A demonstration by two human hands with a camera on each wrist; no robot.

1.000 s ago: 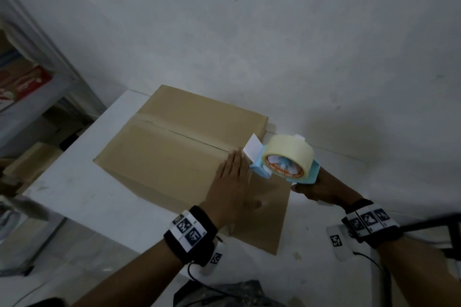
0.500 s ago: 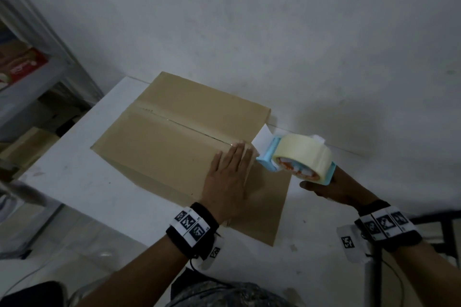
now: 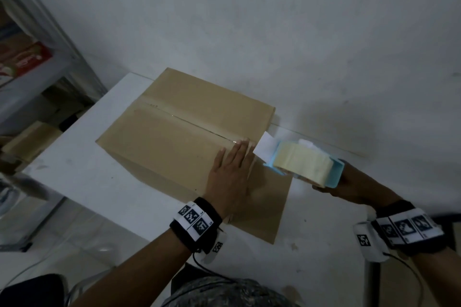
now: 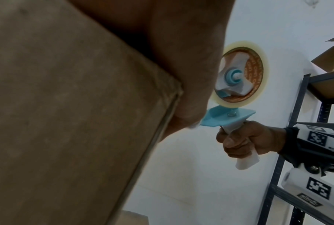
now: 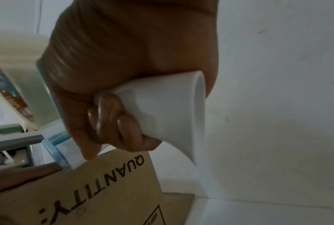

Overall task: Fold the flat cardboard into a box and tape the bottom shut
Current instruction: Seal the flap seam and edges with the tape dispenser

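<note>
A brown cardboard box [image 3: 184,129] stands on the white table [image 3: 82,177] with its two flaps folded down and meeting in a seam across its top. My left hand [image 3: 233,169] lies flat with straight fingers on the box's near right corner, beside the seam's end. My right hand [image 3: 346,183] grips the white handle [image 5: 162,109] of a blue tape dispenser [image 3: 303,166] with a pale roll, held just right of the box's right edge. Its white front tab [image 3: 265,145] points at the seam's end. The box's side shows "QUANTITY:" [image 5: 97,187].
A metal shelf rack [image 3: 37,62] with packets stands at the left, close to the table's corner. Another dark rack [image 4: 304,137] with cardboard stands at the right. A white wall [image 3: 274,32] runs directly behind the box. A side flap [image 3: 269,207] hangs down over the table near me.
The right hand has carried the dispenser a little to the right and tilted it flatter, its roll now seen edge-on. The left hand stays flat on the box corner.
</note>
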